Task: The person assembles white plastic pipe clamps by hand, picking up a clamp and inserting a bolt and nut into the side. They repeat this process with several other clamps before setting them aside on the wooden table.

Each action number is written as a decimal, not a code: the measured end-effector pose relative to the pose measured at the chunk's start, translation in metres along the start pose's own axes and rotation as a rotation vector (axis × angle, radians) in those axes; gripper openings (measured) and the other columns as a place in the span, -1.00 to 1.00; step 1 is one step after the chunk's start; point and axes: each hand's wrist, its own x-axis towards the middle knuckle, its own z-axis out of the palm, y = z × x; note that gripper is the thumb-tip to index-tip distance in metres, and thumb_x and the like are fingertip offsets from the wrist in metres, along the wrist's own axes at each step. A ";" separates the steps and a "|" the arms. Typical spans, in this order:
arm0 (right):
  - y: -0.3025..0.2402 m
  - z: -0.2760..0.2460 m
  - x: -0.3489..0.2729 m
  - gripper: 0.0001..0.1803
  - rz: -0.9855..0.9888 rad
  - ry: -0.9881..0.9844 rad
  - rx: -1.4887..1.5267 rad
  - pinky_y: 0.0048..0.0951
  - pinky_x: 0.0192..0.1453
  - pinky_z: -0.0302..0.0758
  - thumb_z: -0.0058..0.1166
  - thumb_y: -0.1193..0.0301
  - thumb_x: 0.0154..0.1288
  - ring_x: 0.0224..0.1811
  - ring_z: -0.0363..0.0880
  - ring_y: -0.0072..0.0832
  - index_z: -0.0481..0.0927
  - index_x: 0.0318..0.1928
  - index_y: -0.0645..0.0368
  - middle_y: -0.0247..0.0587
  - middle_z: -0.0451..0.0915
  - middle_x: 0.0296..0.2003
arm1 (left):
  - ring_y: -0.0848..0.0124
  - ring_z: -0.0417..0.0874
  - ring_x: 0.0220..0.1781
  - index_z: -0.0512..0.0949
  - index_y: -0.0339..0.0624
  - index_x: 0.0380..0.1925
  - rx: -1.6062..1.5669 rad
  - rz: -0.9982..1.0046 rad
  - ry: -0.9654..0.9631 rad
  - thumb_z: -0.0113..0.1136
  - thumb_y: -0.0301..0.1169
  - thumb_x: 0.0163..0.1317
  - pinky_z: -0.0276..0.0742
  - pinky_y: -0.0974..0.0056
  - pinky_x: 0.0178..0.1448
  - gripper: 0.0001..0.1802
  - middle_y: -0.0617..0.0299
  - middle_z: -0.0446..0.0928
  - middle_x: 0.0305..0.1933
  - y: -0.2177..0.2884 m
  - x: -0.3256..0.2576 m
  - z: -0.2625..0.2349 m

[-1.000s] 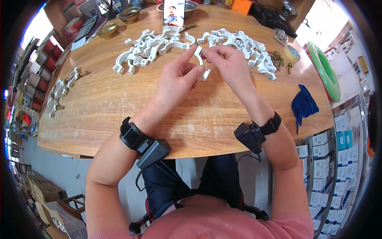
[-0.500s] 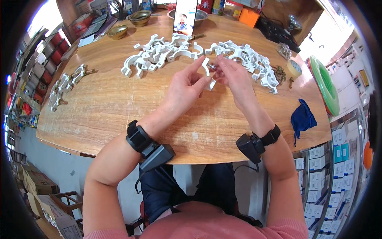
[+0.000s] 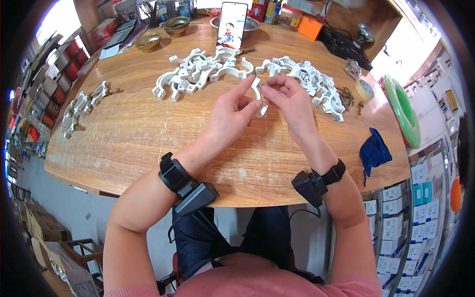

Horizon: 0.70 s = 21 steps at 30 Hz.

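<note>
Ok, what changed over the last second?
Relative to the white curved bracket, the right hand moved slightly right from its upper end; a small metal piece now shows at its fingertips. The whole scene sits lower, so the camera shifted. Unchanged: left hand gripping the bracket, left bracket pile, right bracket pile, blue cloth.

Plain white covers the raised half-ring clamp [image 3: 255, 85] and the heaped clamp halves [image 3: 194, 74], set against a tabletop [image 3: 227, 163] of honey-brown wood grain streaked with paler patches. Beyond them come dull brass-brown bolts [image 3: 346, 98], a pale yellow tape roll [image 3: 365, 91], a navy-blue cloth pouch [image 3: 374, 151], a bright green coil [image 3: 412, 134], a vivid orange box [image 3: 309, 28] and a golden-brown bowl [image 3: 148, 42]. The wrist straps [image 3: 173, 173] are black, the trousers [image 3: 267, 227] dark navy, and the shirt [image 3: 257, 277] dusty pink, finely ribbed at its sleeve edges.
</note>
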 end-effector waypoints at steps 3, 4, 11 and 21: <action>0.004 -0.005 0.005 -0.75 0.112 0.017 0.024 -0.64 -0.33 0.36 0.11 0.37 0.11 -0.44 0.43 -0.68 0.52 -0.26 0.31 -0.32 0.54 -0.45 | 0.65 0.34 -0.63 0.13 -0.17 0.20 -0.006 -0.001 0.013 0.06 -0.40 0.16 0.22 0.54 -0.61 -0.41 0.34 0.44 -0.54 0.000 0.001 0.002; 0.006 -0.008 0.006 -0.75 0.227 -0.012 0.025 -0.65 -0.34 0.36 0.10 0.37 0.12 -0.44 0.42 -0.68 0.51 -0.27 0.31 -0.33 0.54 -0.45 | 0.65 0.34 -0.63 0.13 -0.16 0.20 -0.003 0.005 0.029 0.06 -0.41 0.16 0.22 0.54 -0.61 -0.41 0.34 0.44 -0.55 0.000 0.001 0.003; 0.003 -0.001 0.001 -0.77 0.056 0.025 0.048 -0.69 -0.39 0.32 0.06 0.35 0.15 -0.47 0.41 -0.70 0.53 -0.31 0.29 -0.38 0.53 -0.47 | 0.61 0.36 -0.59 0.14 -0.27 0.18 -0.002 -0.024 0.015 0.06 -0.43 0.12 0.30 0.47 -0.51 -0.40 0.26 0.47 -0.54 -0.001 0.000 0.000; 0.010 -0.001 0.001 -0.73 0.123 -0.007 0.111 -0.70 -0.41 0.32 0.02 0.29 0.18 -0.48 0.41 -0.71 0.53 -0.27 0.27 -0.36 0.54 -0.45 | 0.61 0.37 -0.59 0.19 -0.25 0.15 0.000 -0.033 0.025 0.08 -0.44 0.11 0.31 0.47 -0.51 -0.43 0.25 0.49 -0.53 -0.003 0.001 -0.001</action>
